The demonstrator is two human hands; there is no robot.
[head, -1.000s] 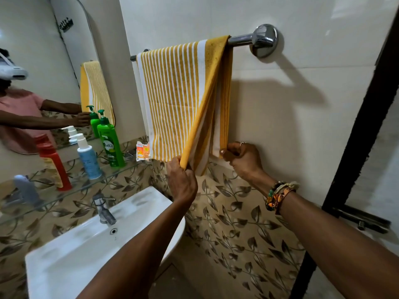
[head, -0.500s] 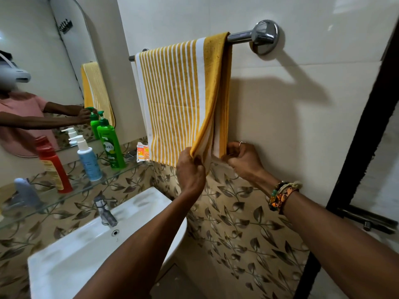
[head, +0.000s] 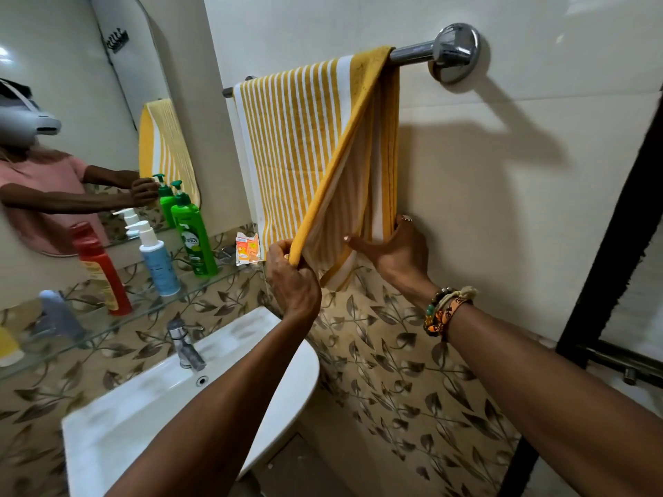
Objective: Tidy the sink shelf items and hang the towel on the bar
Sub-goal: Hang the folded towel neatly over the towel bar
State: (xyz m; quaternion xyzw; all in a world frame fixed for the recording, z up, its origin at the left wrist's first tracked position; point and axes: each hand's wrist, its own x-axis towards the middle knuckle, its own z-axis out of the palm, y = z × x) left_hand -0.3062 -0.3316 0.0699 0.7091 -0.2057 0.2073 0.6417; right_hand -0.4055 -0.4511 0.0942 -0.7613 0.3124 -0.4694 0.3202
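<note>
The striped towel [head: 297, 138] hung doubled over the bar [head: 412, 54]; the right hand [head: 398, 256], fingers [head: 403, 226] straight, pressed its rear layer flat to the wall [head: 502, 245] while the left hand [head: 292, 281] pinched the front yellow edge, apparently to even both halves

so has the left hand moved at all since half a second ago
Yes. The left hand, pinching the yellow-and-white striped towel by its front corner, has shifted left, closer to the small orange sachet.
</note>
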